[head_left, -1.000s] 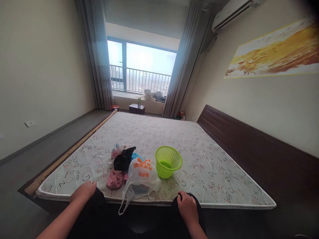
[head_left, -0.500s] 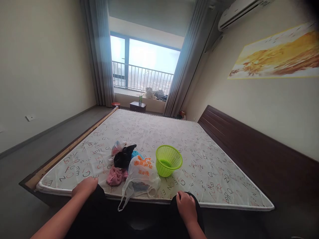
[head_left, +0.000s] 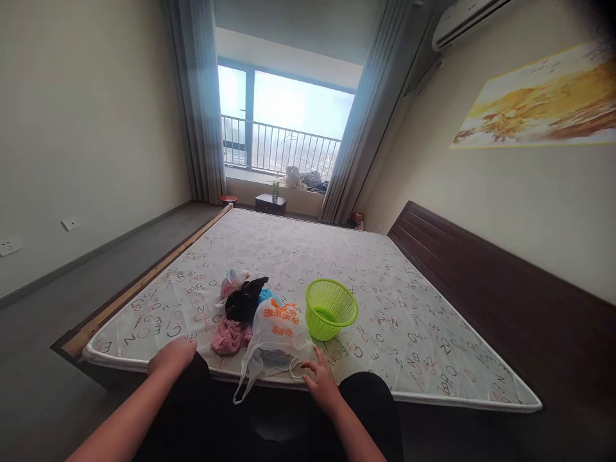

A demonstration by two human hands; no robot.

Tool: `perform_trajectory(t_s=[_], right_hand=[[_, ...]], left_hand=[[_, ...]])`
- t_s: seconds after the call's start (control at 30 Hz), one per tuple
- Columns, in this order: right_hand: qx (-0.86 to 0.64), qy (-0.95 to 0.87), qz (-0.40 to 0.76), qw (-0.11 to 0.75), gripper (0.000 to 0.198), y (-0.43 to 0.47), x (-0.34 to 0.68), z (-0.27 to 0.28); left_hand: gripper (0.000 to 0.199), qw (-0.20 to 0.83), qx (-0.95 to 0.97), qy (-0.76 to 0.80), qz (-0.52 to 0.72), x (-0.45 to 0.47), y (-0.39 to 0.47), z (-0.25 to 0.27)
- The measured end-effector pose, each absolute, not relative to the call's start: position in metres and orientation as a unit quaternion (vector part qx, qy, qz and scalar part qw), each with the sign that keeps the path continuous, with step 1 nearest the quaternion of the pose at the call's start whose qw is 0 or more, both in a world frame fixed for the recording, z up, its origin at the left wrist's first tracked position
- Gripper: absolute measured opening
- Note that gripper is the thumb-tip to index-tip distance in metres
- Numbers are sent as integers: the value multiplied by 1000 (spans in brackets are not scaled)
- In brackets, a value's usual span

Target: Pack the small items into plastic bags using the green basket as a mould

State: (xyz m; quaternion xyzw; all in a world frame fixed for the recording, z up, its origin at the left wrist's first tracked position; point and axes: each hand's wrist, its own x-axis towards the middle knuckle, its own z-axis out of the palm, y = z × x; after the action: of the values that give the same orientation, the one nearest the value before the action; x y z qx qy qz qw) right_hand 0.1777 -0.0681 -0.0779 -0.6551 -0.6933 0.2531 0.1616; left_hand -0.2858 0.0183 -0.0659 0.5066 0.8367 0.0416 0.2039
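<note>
My right hand (head_left: 323,381) is open, fingers apart, at the near edge of the mattress. Its fingertips are beside a handle loop of a white plastic bag (head_left: 276,333) with orange print; whether they touch it I cannot tell. My left hand (head_left: 172,357) lies over my left knee, its fingers mostly hidden. Left of the white bag is a pink cloth (head_left: 231,336), with a black plastic bag (head_left: 243,300) behind it. A blue bag (head_left: 269,295) shows partly between them. A clear bag with pinkish contents (head_left: 233,282) lies farther back. The green plastic basket (head_left: 332,311) stands upright on the right.
The lettered mattress (head_left: 298,247) lies on a dark wooden bed frame, with its headboard (head_left: 457,253) at the right. Beyond the bed are a small nightstand (head_left: 270,204) with a bottle (head_left: 276,191) on it, a red stool (head_left: 228,199) and a window with curtains.
My right hand has left my right knee and moved left and forward to the white bag's handle, its fingers spreading. My left hand stays on the knee. The view has shifted slightly.
</note>
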Motion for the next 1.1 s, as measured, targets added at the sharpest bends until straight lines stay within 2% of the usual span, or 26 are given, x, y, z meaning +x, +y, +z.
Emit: perform_trajectory(t_s=[0.2, 0.37, 0.43, 0.53, 0.7, 0.77, 0.9, 1.1], right_hand=[[-540, -770, 287, 183, 60, -68, 107, -80], [-592, -762, 238, 112, 61, -66, 84, -105], [-611, -754, 226, 85, 67, -60, 89, -117], [-612, -749, 237, 92, 77, -49, 102, -125], [-670, -693, 239, 121, 63, -37, 114, -127], [-696, -665, 247, 109, 52, -34, 117, -129], [-713, -638, 269, 110, 39, -30, 123, -133], [-727, -615, 286, 110, 38, -21, 141, -132]], left_hand=[[51, 222, 508, 832, -5, -284, 18, -62], [50, 224, 522, 823, -10, -285, 19, -65], [47, 230, 519, 823, -14, -286, 19, -61], [44, 235, 516, 823, -22, -283, 15, -51], [44, 157, 635, 756, 29, -228, -7, -42], [50, 194, 685, 700, 59, -190, -16, -49], [82, 295, 725, 620, 67, -127, -24, -73], [101, 337, 727, 598, -9, -101, -11, -106]])
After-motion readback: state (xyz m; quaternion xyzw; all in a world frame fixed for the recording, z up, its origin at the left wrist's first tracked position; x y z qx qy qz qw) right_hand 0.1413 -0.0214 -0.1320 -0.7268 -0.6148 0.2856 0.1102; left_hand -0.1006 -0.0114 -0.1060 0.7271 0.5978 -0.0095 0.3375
